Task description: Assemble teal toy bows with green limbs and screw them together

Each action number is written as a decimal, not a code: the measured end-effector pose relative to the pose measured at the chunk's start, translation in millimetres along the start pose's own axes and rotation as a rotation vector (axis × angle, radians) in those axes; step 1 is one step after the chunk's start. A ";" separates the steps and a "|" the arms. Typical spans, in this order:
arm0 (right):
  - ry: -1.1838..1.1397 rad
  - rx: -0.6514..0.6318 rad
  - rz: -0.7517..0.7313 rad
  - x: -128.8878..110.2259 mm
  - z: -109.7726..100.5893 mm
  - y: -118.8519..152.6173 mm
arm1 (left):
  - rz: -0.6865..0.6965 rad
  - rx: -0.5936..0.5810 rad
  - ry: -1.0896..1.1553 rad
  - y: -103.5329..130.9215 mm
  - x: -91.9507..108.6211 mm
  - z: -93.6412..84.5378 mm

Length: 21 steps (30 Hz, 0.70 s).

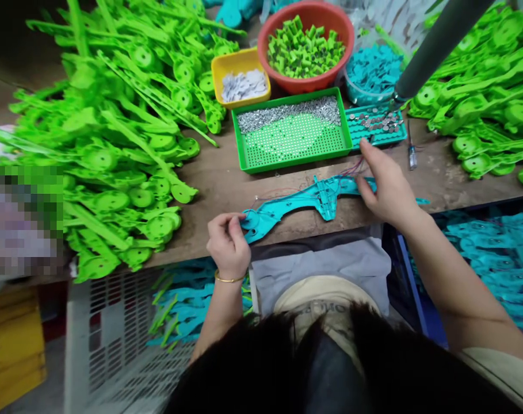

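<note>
- The teal plastic shell (306, 201) lies flat along the near edge of the wooden bench (226, 178), its round end toward the person's left and its long handle end running right under the other hand
- The left hand (227, 241) is closed in a pinch — thumb and fingertips gripping the rim of the shell's round end, a thin bracelet at the wrist
- The right hand (384, 187) is loosely curled, palm down over the handle end; its fingertips rest on the shell near a tuft of thin red wires (356, 168), though whether it actually pinches a wire I cannot tell
- Handling, as a judgement: the shell looks light, stiff and thin-walled, likely to flex along its length, so it is best held at both ends as it is now, by the ribbed edges; the wires look delicate and easy to snag
- Just beyond the shell sits a green perforated tray (293, 135) with small metal parts heaped at its far side, and beside it a teal tray (377, 123) of round silvery pieces
- Further back: a yellow tub (240, 80) of grey discs and a red bowl (306, 46) of green pieces
- Piles of bright green shells (123, 144) crowd both sides of the bench; a small screwdriver (411, 150) lies to the right
</note>
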State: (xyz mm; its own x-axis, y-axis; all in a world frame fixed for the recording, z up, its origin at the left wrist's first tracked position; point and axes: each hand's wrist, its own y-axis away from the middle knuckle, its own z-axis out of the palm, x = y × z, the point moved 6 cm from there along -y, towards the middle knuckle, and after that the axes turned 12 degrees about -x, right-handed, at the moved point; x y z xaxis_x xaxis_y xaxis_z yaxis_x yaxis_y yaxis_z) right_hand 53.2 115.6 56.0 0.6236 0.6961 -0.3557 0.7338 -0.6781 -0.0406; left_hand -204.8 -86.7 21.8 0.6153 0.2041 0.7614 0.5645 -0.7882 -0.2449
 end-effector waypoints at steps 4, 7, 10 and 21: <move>-0.082 -0.107 0.127 27.3 25.7 8.5 | -0.103 0.095 0.363 -29.0 -21.7 -25.0; -0.107 -0.103 0.170 47.5 24.8 22.0 | -0.072 0.376 0.321 -50.6 -31.2 -70.0; 0.002 -0.066 0.132 52.1 6.3 27.8 | -0.135 0.348 0.283 -64.8 -29.5 -86.6; -0.242 0.084 -0.656 -160.8 -4.1 -17.7 | 0.054 -0.249 0.398 -24.5 70.7 -51.1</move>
State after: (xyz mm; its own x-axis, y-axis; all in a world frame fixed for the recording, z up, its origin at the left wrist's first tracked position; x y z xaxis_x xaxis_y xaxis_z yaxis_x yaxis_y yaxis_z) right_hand -59.0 16.6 117.7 -0.0253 0.9022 -0.4307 0.9085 -0.1591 -0.3865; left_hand -203.3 -82.6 112.3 0.3542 -0.0408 0.9343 0.3584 -0.9169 -0.1759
